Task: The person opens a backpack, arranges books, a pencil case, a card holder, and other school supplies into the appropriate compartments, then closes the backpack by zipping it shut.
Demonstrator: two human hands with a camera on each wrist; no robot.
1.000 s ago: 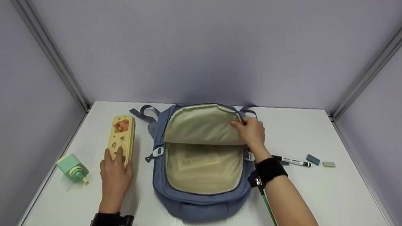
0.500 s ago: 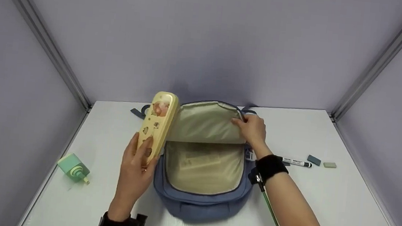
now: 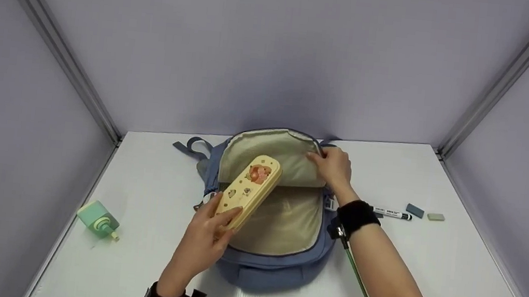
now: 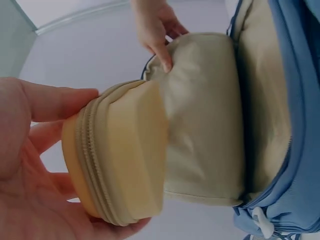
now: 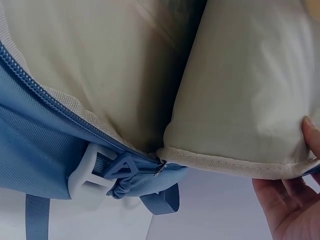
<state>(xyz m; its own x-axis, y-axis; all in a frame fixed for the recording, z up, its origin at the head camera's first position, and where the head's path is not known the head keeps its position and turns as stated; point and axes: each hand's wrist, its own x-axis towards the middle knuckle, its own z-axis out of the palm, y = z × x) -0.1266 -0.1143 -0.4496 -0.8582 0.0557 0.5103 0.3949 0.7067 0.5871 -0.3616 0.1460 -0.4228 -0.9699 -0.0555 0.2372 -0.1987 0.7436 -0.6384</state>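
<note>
A blue backpack [image 3: 276, 276] lies on the table with its front flap [image 3: 291, 170] unzipped and folded up, baring the beige lining. My left hand [image 3: 204, 240] grips a yellow zippered pencil case [image 3: 248, 190] by its lower end, tilted above the backpack's opening. In the left wrist view the zipper of the pencil case [image 4: 135, 155] runs between thumb and fingers. My right hand [image 3: 334, 167] pinches the flap's upper right edge. The right wrist view has the thumb of the right hand [image 5: 295, 210] on the lining, with fingers behind the edge.
A green pump bottle [image 3: 98, 219] lies at the table's left. Right of the backpack are a black-and-white marker [image 3: 391, 213], a dark blue-grey block [image 3: 415, 210] and a pale green block [image 3: 435, 217]. Walls [image 3: 273, 62] enclose the back and sides.
My left hand has lifted the pencil case off the table on the left and carried it right, over the backpack, tilting it. The right hand keeps the flap, raised slightly.
</note>
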